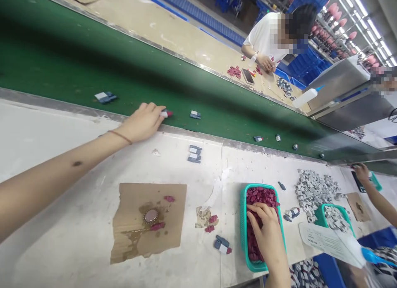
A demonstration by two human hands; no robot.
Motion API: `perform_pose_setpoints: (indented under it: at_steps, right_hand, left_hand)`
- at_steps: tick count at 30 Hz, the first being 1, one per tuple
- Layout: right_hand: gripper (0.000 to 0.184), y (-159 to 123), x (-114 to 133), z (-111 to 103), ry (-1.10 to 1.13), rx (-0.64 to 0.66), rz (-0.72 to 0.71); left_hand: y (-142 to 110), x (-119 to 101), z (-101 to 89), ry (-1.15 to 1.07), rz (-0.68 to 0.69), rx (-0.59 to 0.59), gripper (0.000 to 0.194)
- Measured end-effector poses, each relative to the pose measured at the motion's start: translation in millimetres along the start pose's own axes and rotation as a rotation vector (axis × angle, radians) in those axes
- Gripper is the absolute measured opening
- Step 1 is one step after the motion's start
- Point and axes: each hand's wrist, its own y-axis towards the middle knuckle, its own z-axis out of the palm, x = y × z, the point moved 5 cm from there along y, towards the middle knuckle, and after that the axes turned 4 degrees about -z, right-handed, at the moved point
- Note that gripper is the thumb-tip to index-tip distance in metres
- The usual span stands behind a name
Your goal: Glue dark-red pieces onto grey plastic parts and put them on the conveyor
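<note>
The green belt [217, 102] runs past my white surface [77, 222], with open room left of the torn cardboard [133, 201], but the teal basket [243, 230] sits by the near edge and could, I judge, tip if pushed. My left hand [144, 122] is clamped on a red-tipped part [167, 114] at the belt's border, which a loose grip might drop; my right hand [266, 226] reaches among the basket's red pieces [263, 195], pinch or gap I cannot tell, and could scatter some.

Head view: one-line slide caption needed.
Left hand holds a red-tipped part at the green belt; right hand reaches into a teal basket of red pieces.
</note>
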Motion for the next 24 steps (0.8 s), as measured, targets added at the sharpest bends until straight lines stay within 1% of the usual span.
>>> perform_pose_setpoints:
  at_steps: [3,5,6,9,12,14,16,19,21,24]
  right_hand:
    - [0.032,-0.4,-3.9,1.6,0.047,-0.025,-0.001]
    - [0.034,-0.9,-7.1,0.7,0.090,-0.038,0.006]
    - [0.034,-1.3,-8.4,0.1,0.104,-0.041,0.009]
    - [0.029,-2.5,-9.0,-0.8,0.099,-0.025,0.008]
    - [0.027,-4.1,-7.0,-1.8,0.090,-0.038,0.026]
    - [0.028,-5.5,-5.6,-2.6,0.105,-0.050,0.045]
    - [0.027,-7.7,-4.4,-4.4,0.136,-0.057,0.070]
    - [0.023,-12.2,-2.9,-10.5,0.248,-0.118,0.139]
    - [0.022,-14.5,-0.2,-12.2,0.414,-0.165,0.199]
    - [0.021,-12.0,11.2,-5.0,0.743,-0.192,0.238]
  left_hand:
    - [17.3,-3.1,15.4,0.106,0.016,-0.036,0.049]
    - [27.9,-13.7,24.4,0.164,0.091,-0.066,0.049]
    - [33.6,-21.4,29.5,0.175,0.144,-0.063,0.050]
    - [53.2,-46.7,45.9,0.138,0.264,0.002,0.050]
    - [72.6,-69.4,61.2,0.077,0.296,0.061,0.050]
    - [81.0,-80.5,69.3,0.025,0.290,0.093,0.048]
    - [84.0,-87.2,73.4,-0.039,0.263,0.105,0.045]
    - [78.6,-89.6,70.8,-0.168,0.195,0.082,0.046]
    - [70.0,-87.4,65.1,-0.280,0.129,0.065,0.048]
    - [50.5,-79.5,54.7,-0.472,-0.010,0.084,0.047]
